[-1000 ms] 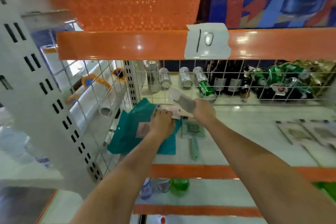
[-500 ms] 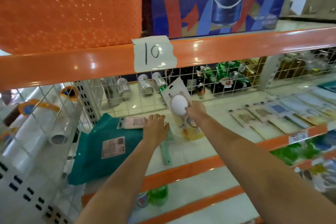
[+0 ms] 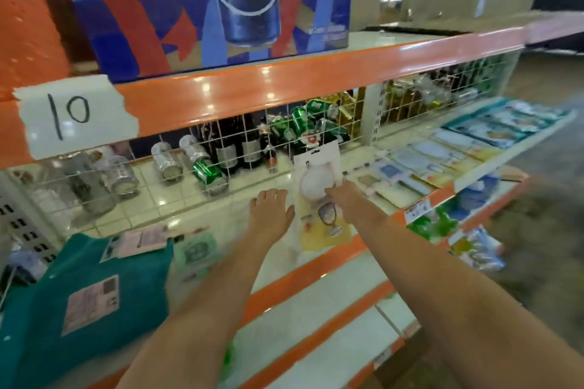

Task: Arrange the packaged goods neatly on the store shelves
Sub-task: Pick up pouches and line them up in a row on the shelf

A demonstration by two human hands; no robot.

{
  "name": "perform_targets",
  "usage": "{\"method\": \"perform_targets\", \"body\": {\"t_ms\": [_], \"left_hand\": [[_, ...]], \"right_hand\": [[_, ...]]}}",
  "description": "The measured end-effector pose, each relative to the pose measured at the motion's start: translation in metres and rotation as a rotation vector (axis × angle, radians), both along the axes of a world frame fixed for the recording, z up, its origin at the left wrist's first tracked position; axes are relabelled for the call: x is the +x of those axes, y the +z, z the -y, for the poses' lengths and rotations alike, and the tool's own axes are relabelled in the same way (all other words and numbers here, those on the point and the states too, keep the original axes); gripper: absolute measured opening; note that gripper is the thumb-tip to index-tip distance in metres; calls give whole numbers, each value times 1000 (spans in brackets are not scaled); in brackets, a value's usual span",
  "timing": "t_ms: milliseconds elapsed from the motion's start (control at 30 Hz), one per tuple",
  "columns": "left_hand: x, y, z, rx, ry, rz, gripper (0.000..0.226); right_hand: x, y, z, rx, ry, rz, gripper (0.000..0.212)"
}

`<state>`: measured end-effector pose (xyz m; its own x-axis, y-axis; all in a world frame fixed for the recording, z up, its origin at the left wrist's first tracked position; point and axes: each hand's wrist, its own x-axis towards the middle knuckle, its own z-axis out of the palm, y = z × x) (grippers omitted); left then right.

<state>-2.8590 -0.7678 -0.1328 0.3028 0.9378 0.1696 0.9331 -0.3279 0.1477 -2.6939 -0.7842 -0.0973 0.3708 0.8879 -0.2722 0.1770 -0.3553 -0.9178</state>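
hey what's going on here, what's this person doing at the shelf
A person is stocking a store shelf. Their right hand holds up a carded package with a white rounded item, tilted over the shelf. Their left hand rests flat on the white shelf surface beside it, empty. A yellow package lies just below, and a teal package sits further left.

White shelf [image 3: 177, 215]: teal bag [image 3: 94, 281], flat packets [image 3: 442, 155], yellow card [image 3: 325, 230].
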Motion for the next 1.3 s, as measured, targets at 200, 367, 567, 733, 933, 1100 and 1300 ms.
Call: {"method": "perform_targets", "body": {"t_ms": [200, 367, 567, 733, 933, 1100, 1300], "left_hand": [[86, 11, -12, -5, -114, 3, 46], [161, 14, -10, 39, -243, -6, 42], [251, 7, 5, 48, -391, -4, 42], [335, 1, 21, 24, -550, -29, 42], [426, -4, 35, 6, -746, -66, 41], [498, -2, 42, 32, -905, -70, 41], [577, -3, 43, 38, -1036, -71, 42]], "right_hand": [[89, -4, 20, 65, -64, -17, 38], [157, -9, 36, 87, -226, -121, 41], [244, -47, 63, 157, -397, -261, 43], [323, -71, 94, 117, -588, -255, 40], [377, -63, 138, 127, -793, -295, 39], [431, -68, 168, 165, -922, -365, 32], [490, -62, 198, 215, -1050, -387, 40]]}}
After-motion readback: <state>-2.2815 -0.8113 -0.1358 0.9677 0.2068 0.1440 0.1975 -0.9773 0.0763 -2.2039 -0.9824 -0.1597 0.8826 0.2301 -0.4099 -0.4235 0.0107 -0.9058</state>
